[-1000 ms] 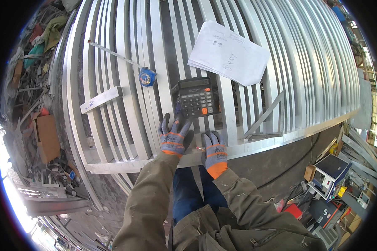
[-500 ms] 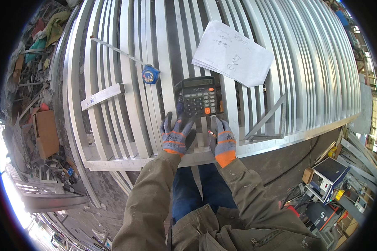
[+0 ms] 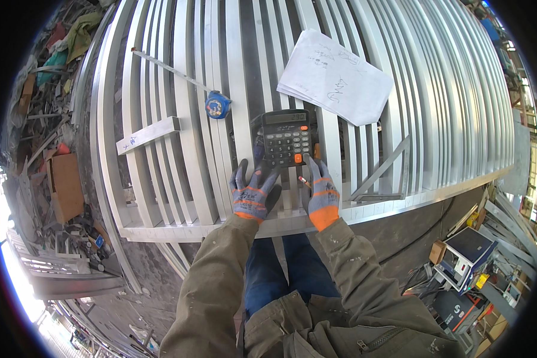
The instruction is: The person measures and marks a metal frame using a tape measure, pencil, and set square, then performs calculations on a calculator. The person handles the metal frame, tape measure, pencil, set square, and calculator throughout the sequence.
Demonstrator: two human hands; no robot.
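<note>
A black calculator [image 3: 285, 136] with grey and orange keys lies on the silver metal bars [image 3: 191, 137]. At its lower left corner, my left hand [image 3: 250, 196], in a grey and orange glove, rests with fingers spread and nothing in them. My right hand [image 3: 323, 192], gloved alike, grips a pencil [image 3: 305, 181] whose eraser end sticks out beside the thumb. The index finger of that hand reaches the calculator's lower right keys. Beyond the calculator lie several sheets of white paper [image 3: 334, 80] with handwriting. A blue tape measure [image 3: 217, 106] sits to its left, blade pulled out.
A short marked metal offcut [image 3: 148, 136] lies across the bars at left. On the right rests a metal triangle square [image 3: 383, 173]. Scrap and a cardboard box [image 3: 66, 188] fill the floor at left; a blue-topped machine [image 3: 468, 244] stands at lower right.
My right hand has moved slightly up, its index finger now at the calculator's lower right keys. My left hand stays almost in place. The whole view has shifted a little.
</note>
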